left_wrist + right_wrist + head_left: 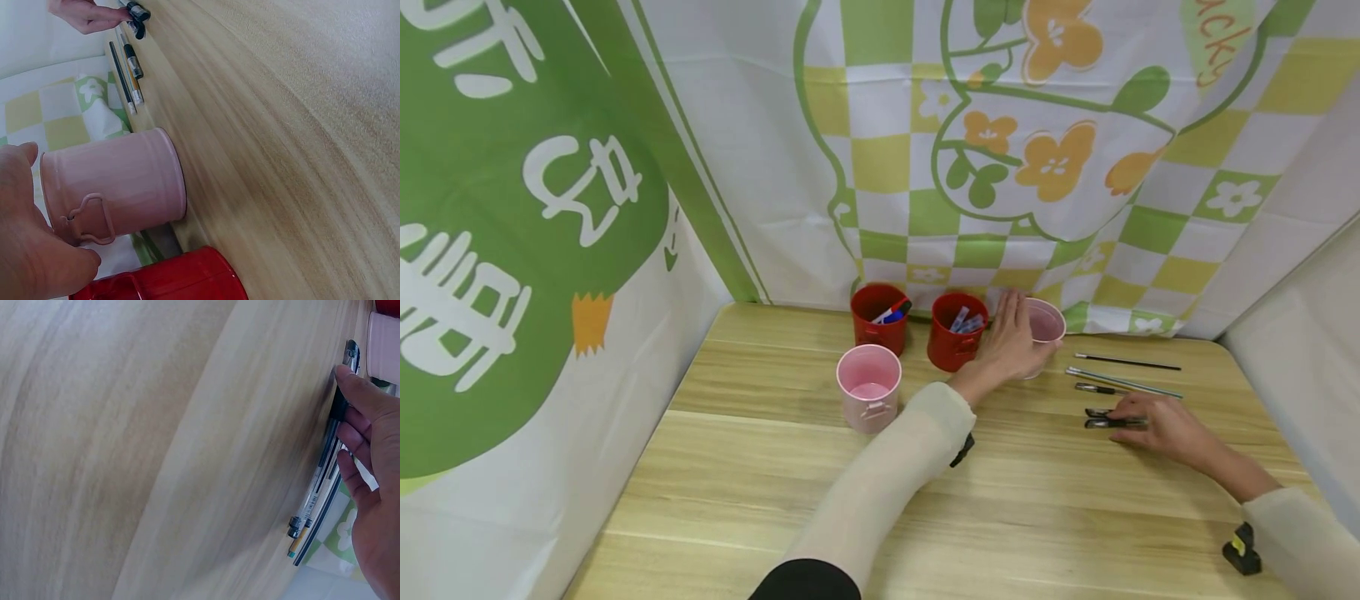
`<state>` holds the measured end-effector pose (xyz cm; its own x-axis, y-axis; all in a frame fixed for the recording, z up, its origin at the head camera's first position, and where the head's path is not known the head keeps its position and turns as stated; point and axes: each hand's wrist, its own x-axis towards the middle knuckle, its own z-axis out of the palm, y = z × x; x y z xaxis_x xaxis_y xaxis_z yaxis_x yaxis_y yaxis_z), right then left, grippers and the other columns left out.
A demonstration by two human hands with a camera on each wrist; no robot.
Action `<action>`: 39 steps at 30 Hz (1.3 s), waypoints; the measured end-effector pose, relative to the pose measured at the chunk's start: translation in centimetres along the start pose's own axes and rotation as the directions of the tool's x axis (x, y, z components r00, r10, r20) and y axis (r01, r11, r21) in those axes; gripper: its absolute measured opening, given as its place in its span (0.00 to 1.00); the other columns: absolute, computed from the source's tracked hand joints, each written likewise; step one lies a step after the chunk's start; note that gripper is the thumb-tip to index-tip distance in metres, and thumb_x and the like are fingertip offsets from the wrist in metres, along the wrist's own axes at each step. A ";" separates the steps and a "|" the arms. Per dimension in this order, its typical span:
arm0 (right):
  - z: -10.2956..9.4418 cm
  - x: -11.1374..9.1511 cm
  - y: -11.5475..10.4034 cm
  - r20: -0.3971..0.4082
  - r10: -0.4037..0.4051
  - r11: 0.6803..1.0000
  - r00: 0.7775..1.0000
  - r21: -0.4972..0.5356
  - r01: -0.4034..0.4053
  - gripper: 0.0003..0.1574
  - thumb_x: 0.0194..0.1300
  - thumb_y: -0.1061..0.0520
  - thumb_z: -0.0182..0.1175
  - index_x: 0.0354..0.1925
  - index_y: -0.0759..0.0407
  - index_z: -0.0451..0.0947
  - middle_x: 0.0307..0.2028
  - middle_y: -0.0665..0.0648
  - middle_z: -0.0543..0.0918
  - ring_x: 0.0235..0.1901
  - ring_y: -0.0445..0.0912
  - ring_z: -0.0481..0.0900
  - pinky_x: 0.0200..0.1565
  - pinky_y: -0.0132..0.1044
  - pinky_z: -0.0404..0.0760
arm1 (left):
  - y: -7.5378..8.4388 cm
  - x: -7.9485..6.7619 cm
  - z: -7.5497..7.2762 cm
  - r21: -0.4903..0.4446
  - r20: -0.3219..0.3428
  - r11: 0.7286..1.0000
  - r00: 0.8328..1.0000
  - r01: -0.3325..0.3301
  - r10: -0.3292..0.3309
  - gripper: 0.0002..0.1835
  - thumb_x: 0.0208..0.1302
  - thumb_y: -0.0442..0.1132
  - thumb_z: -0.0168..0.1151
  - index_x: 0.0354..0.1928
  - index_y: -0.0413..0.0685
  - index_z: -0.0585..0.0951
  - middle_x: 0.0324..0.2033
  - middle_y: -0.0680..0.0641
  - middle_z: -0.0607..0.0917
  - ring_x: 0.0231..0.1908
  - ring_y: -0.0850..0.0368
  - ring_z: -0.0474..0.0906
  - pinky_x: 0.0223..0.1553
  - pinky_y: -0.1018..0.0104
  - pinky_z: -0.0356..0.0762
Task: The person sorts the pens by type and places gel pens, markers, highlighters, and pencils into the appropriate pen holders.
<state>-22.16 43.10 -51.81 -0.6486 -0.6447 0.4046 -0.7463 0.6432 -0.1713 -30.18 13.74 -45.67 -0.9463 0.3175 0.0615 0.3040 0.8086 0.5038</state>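
My left hand (1011, 340) holds the right-hand pink bucket (119, 187) near its rim, thumb and fingers spread to either side of it. Beside that hand stands a red bucket (951, 342) with a few clear and bluish small items in it. Farther right, my right hand (1161, 427) pinches two black gel pens (1101, 422) close over the table, the thumb along a dark pen grip in the right wrist view. Just behind it lie another black pen (1093, 388), light-coloured pencils (1142, 384) and a black pencil (1127, 362).
Another red bucket (878, 329) holds markers, and a second pink bucket (868, 400) with nothing inside stands in front of it. The wooden table (737, 467) ends at a patterned cloth backdrop (880, 167). Fabric walls rise at both sides.
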 end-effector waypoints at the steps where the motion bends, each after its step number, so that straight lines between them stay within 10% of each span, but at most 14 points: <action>1: 0.1 0.0 0.0 -0.006 0.002 1.000 1.000 -0.002 -0.002 0.23 0.35 0.64 0.87 0.35 0.58 0.92 0.35 0.50 0.88 0.32 0.42 0.86 0.32 0.28 0.81 | -0.1 0.1 0.1 -0.004 0.000 1.000 1.000 0.002 -0.002 0.56 0.74 0.70 0.55 0.87 0.48 0.41 0.86 0.49 0.40 0.85 0.54 0.37 0.77 0.55 0.62; 39: 0.9 -0.2 -0.3 -0.098 -0.031 0.998 0.995 0.057 0.036 0.23 0.34 0.70 0.84 0.31 0.51 0.92 0.31 0.47 0.90 0.31 0.39 0.86 0.38 0.22 0.79 | -0.3 0.7 0.9 0.093 -0.022 0.996 1.000 0.010 -0.008 0.56 0.74 0.72 0.52 0.86 0.47 0.42 0.86 0.51 0.42 0.83 0.57 0.49 0.78 0.65 0.57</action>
<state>-21.96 42.68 -52.66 -0.6075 -0.6204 0.4959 -0.7766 0.5950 -0.2070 -30.84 14.16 -46.50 -0.9508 0.3004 0.0761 0.3037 0.8544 0.4217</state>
